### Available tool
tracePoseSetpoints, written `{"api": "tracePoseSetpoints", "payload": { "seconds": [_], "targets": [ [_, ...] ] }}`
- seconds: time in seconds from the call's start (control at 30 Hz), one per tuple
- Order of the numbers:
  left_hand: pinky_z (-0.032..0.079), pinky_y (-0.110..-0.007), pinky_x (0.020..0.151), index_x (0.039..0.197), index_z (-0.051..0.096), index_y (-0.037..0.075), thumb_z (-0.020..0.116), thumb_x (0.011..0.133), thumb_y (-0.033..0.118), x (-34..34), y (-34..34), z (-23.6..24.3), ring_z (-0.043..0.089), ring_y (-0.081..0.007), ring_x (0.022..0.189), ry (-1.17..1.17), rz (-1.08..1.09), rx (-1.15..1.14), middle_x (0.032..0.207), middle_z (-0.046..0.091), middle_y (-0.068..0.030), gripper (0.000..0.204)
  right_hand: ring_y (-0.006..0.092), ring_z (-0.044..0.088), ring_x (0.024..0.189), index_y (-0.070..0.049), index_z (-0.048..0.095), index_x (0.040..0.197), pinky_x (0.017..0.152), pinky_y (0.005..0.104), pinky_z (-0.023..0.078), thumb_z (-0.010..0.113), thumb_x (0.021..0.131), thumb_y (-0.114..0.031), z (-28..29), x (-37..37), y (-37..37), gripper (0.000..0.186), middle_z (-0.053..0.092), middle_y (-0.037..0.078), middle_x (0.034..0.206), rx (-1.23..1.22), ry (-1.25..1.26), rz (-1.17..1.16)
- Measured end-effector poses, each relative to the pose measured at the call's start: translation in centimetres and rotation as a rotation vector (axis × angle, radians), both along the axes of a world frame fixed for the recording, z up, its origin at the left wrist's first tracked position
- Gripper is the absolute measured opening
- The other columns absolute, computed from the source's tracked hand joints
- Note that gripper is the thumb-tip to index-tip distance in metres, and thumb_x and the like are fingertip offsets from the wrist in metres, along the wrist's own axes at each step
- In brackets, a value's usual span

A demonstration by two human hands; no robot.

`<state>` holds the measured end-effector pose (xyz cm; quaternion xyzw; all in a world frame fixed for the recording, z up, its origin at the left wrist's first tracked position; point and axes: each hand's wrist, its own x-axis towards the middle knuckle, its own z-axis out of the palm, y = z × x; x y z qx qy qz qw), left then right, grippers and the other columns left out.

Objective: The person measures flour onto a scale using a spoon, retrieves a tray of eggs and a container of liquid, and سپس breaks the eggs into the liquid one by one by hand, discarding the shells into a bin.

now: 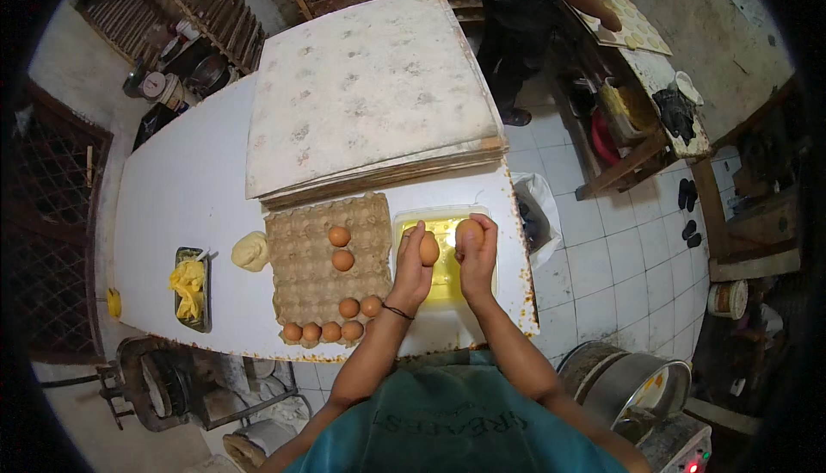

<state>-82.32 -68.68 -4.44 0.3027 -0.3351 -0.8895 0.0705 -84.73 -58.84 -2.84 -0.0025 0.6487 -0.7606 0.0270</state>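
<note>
My left hand [411,271] is closed around a brown egg [428,249], and my right hand [478,262] grips a second brown egg [470,230]. Both hands are above a clear rectangular tub [404,217] that holds yellow liquid, which looks like egg white. Just left of the tub lies a grey-brown cardboard egg tray [301,258]. Two eggs sit in its upper middle, and several more eggs [331,332] stand along its near edge. Both held eggs look whole; their undersides are hidden by my fingers.
Behind the tray rises a stack of floury boards [370,86]. To the left are a dough ball [250,252] and a dark dish of yellow fat [191,301]. A white bag [542,215] stands off the table's right edge, a metal mixing bowl [641,387] near right. A person [525,17] works at a far-right bench.
</note>
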Motion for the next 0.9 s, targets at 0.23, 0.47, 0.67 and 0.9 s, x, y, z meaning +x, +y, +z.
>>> {"api": "tracePoseSetpoints", "payload": {
  "seconds": [0.23,0.47,0.67,0.9],
  "targets": [
    [0.045,-0.027,0.067,0.097,0.049,0.007,0.046,0.090,0.036,-0.1,1.5,-0.5,0.049,-0.0119,0.074,-0.001,0.031,-0.010,0.086,0.049,-0.0022,0.029,0.0149,0.048,0.081,-0.004,0.045,0.103,0.073,0.0257,0.042,0.050,0.087,-0.025,-1.9,-1.3,1.5,0.027,0.050,0.006,0.093,-0.177,-0.334,-0.003],
    [0.041,-0.029,0.074,0.103,0.048,0.007,0.042,0.091,0.037,0.4,2.7,-0.2,0.047,-0.0131,0.081,0.008,0.020,0.212,0.096,0.051,-0.0038,0.033,0.0171,0.048,0.090,-0.003,0.043,0.107,0.082,0.0288,0.040,0.051,0.087,-0.024,-1.6,-0.3,0.9,0.030,0.050,0.009,0.097,0.111,-0.010,0.142],
    [0.038,-0.028,0.070,0.099,0.050,0.012,0.043,0.089,0.041,0.9,1.2,-2.4,0.048,-0.0134,0.081,-0.022,-0.044,0.372,0.094,0.053,-0.0025,0.031,0.0176,0.048,0.089,-0.004,0.044,0.106,0.080,0.0288,0.041,0.051,0.087,-0.024,-2.0,-0.2,0.7,0.029,0.050,0.011,0.097,-0.005,-0.108,0.036],
    [0.041,-0.032,0.065,0.094,0.051,0.010,0.037,0.091,0.039,0.9,-0.2,-4.4,0.050,-0.0185,0.073,0.070,-0.143,0.559,0.086,0.056,-0.0062,0.033,0.0173,0.048,0.088,-0.003,0.044,0.105,0.078,0.0280,0.041,0.051,0.087,-0.020,-4.1,0.1,0.5,0.025,0.049,0.009,0.096,-0.093,-0.153,-0.018]
  ]
}}
